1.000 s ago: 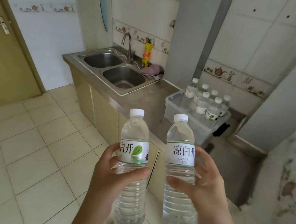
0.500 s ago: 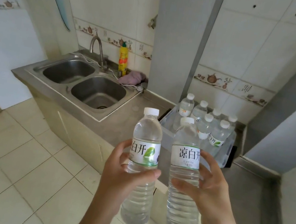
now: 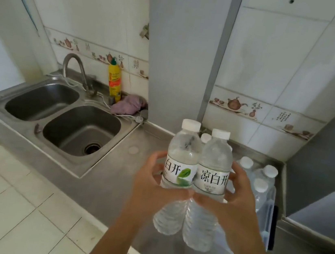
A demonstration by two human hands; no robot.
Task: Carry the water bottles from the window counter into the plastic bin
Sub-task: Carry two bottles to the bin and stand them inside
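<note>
My left hand (image 3: 151,180) grips one clear water bottle (image 3: 181,160) with a white cap and a leaf label. My right hand (image 3: 238,198) grips a second, matching water bottle (image 3: 213,167). Both bottles are upright, side by side and touching, held above the steel counter. Right behind them sits the clear plastic bin (image 3: 267,216), mostly hidden by the bottles and my right hand. Several bottles (image 3: 262,177) with white caps stand upright inside it.
A steel double sink (image 3: 81,128) with a tap (image 3: 74,67) fills the counter's left half. A yellow detergent bottle (image 3: 114,81) and a purple cloth (image 3: 129,104) sit behind it. A grey pillar (image 3: 180,54) rises from the counter. Tiled floor (image 3: 12,213) lies at lower left.
I have come closer to the counter and the bin. The two bottles have come together until they touch, and they now cover most of the bin.
</note>
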